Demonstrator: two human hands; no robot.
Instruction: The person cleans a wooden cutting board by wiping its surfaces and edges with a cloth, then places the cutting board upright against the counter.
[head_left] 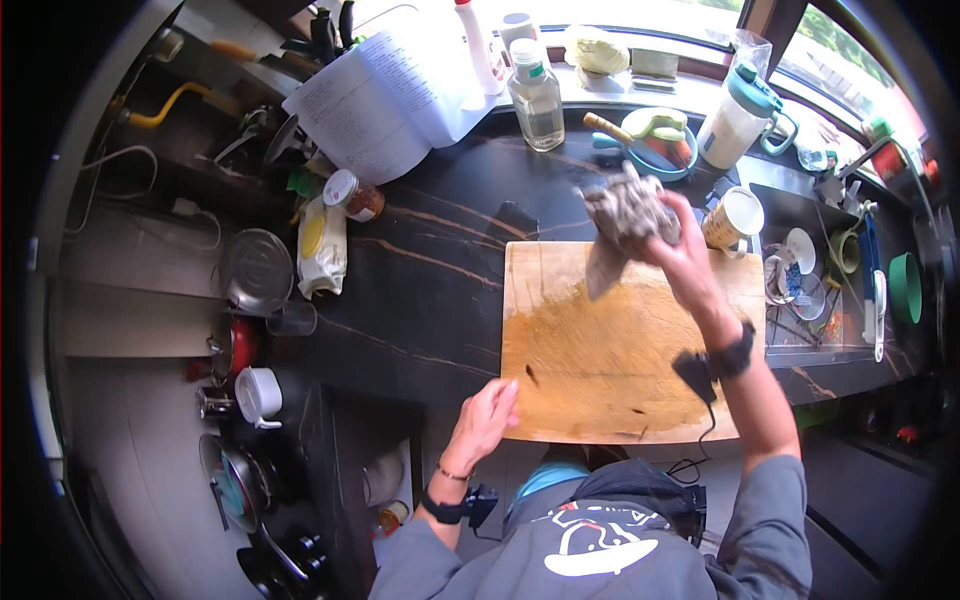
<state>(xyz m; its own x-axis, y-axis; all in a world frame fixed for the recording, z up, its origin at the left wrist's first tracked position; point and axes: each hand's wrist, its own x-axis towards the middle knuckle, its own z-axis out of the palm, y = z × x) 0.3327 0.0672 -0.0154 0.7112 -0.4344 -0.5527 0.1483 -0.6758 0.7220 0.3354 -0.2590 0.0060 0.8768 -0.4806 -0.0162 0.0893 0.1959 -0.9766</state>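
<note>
Holds a bunched grey cloth [622,212] in the right hand [672,240], above the far part of the wet-looking cutting board [620,345], likely gathered for a firm grip. Has the left hand [486,418] at the board's near left corner, seemingly empty, fingers loosely curled, contact unclear. Includes open book [385,105], probably propped for reading, print too small to make out; lidded jar [354,195], label illegible.

This was a kitchen, by its look a home one: a wooden cutting board [570,410] sat on a dark, veined surface [430,285] beside a sink [800,213] with dishes [799,249] in it, a knife [648,153] rested across a bowl [682,174] near the window [690,12], and pans [240,478] and a red pot [241,345] stood off to the left.
</note>
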